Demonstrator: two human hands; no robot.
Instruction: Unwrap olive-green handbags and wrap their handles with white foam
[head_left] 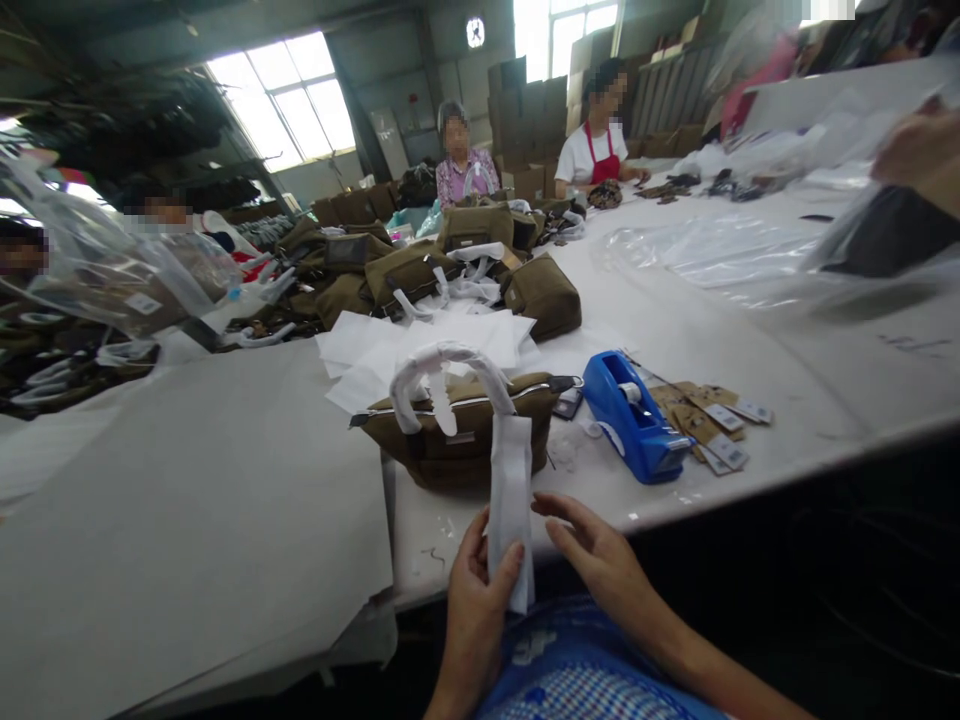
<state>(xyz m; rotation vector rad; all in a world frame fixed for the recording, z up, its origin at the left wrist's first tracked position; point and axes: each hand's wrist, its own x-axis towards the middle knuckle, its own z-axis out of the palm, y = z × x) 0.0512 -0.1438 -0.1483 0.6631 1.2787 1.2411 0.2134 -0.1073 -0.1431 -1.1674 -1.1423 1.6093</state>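
An olive-brown handbag [442, 455] stands on the white table near its front edge, its handles wrapped in white material. From the bag's right side a long white strip [511, 490] hangs down in front. My left hand [484, 575] is closed round the lower part of this strip, thumb across its front. Just right of the strip, my right hand [589, 535] has its fingers apart and holds nothing. A blue tape dispenser [634, 420] sits right of the bag, beside a heap of brown tags with white labels [712, 425].
White sheets [360, 350] lie behind the bag, with more olive bags [544, 295] piled beyond. Grey-white sheeting [247, 520] covers the left side. Clear plastic [705, 250] lies at the right, near another person's hand [919, 145]. Several people are around the tables.
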